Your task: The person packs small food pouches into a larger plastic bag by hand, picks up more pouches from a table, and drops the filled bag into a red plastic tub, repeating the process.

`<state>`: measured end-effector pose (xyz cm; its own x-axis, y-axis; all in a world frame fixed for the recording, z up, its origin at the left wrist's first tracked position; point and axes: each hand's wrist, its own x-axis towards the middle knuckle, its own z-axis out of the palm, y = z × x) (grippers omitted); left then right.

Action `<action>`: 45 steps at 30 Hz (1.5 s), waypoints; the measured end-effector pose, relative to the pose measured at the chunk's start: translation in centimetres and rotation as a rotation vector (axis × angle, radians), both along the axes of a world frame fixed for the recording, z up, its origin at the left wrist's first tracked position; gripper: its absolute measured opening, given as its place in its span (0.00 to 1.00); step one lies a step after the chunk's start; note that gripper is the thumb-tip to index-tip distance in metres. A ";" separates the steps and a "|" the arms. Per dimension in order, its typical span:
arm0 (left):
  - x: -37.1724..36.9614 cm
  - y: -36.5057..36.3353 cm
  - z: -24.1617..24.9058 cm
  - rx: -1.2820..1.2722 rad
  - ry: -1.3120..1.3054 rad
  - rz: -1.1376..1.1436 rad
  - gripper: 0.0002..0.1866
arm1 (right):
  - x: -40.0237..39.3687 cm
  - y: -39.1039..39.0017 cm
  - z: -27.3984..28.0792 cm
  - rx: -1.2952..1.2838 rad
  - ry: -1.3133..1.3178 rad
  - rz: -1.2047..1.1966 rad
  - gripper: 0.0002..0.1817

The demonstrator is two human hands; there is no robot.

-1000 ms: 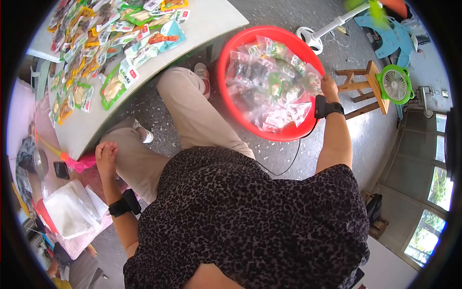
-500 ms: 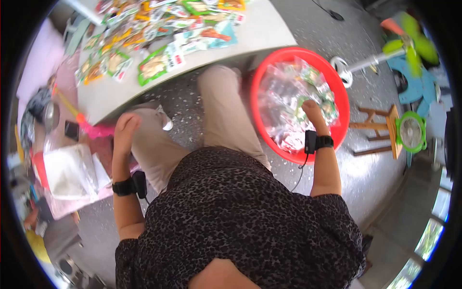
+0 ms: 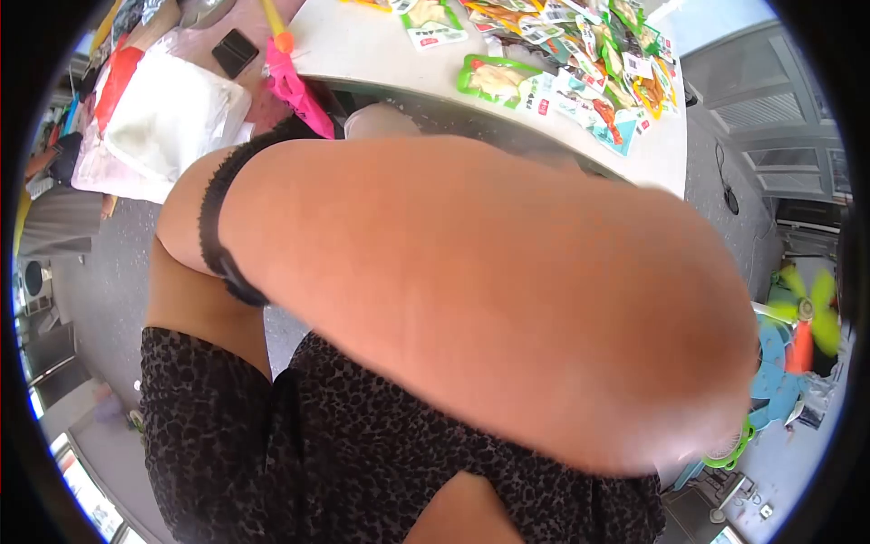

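My left hand is raised very close to the camera and stretches across the middle of the view. It is large and blurred, and its fingers cannot be made out. A black wristband circles that wrist. My right hand is out of sight. Beyond the left hand, packaged food packets with green, orange and pale blue printing lie in a heap on the white table. One green-edged packet lies nearer the table's front edge.
On the left, a pink-covered surface bears a white plastic-wrapped stack and a dark phone-like object. A bright pink item hangs by the table's corner. At the right stands a fan with green blades.
My left hand has risen from beside my left thigh to just before the camera. The view has turned, so the table sits further right. My right hand and the red tub no longer show.
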<state>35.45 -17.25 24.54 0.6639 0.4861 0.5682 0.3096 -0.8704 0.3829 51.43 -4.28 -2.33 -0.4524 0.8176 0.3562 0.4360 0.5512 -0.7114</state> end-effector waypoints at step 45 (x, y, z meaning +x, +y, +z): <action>-4.8 -2.1 -5.6 -0.308 -0.376 0.087 0.08 | -2.3 -0.7 -2.2 0.428 -0.279 -0.038 0.07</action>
<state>30.64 -19.37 18.94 0.3898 0.7137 0.5820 0.1667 -0.6762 0.7176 49.13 -4.93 -4.55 -0.5510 0.6426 0.5323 0.6022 0.7478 -0.2794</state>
